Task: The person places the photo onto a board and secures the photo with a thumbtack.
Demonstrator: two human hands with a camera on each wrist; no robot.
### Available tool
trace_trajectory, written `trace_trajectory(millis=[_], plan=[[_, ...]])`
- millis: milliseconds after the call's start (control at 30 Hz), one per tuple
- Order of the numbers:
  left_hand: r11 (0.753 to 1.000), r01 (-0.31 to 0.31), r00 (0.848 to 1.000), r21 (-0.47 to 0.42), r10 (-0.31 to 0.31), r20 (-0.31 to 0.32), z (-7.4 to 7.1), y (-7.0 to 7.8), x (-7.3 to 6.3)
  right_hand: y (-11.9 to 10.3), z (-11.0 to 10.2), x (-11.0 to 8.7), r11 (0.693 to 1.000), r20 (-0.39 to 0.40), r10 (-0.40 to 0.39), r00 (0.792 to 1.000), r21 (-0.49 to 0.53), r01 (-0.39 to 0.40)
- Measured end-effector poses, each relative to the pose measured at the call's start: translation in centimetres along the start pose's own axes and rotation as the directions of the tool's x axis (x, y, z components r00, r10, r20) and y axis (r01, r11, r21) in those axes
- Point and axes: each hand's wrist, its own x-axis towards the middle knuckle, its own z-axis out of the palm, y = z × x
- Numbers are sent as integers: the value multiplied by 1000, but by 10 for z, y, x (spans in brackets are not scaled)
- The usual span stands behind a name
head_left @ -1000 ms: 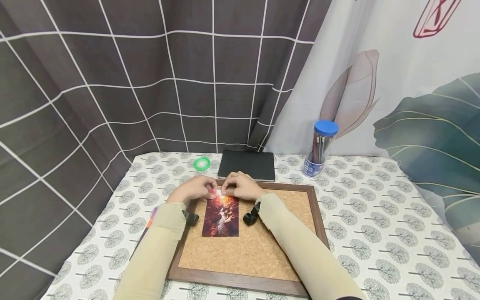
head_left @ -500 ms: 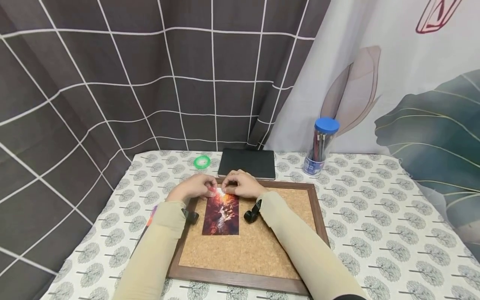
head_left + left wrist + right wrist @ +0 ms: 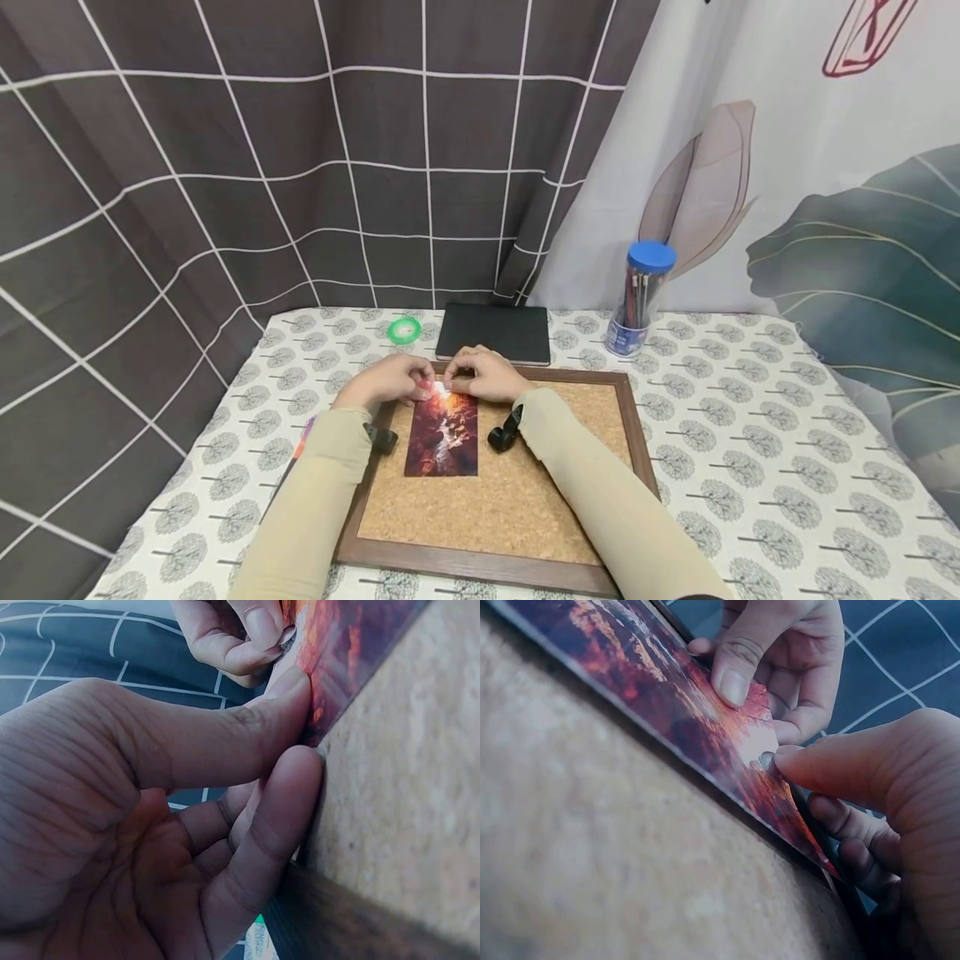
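Observation:
A glossy picture print (image 3: 444,442) in red and dark tones lies on the cork board (image 3: 517,517), towards its upper left. My left hand (image 3: 390,379) pinches the print's top edge near its left corner, thumb on the printed face (image 3: 739,682). Beside it, my right hand (image 3: 487,373) holds a small shiny metal thumbtack (image 3: 767,760) between thumb and fingers at the bright top-middle of the print. In the right wrist view the print's top part stands bowed off the cork. The tack's point is hidden.
Behind the board lies a black notebook (image 3: 492,332), with a green tape roll (image 3: 404,330) to its left. A clear blue-lidded pencil tub (image 3: 637,300) stands at the back right. Something flat with an orange edge (image 3: 302,442) lies partly under the left forearm.
The head view tilts slightly up and back down. Both hands stay at the print's top edge with hardly any visible movement.

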Motion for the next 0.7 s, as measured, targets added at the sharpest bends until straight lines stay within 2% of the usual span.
trace_trajectory(millis=[267,500,700], plan=[[1000,-9,1000,16,9,-2,-1,-2,2,-3,-3,-1,1000,-10,-16,1000,-6,16],[1000,5,1000,26,-5,4,0,-1,-2,-4,-1,-2,1000,23,-6,1000,-7,7],[1000,12,1000,26,-11,-13,1,-1,-3,-3,0,-1,1000,16,-9,1000,-8,9]])
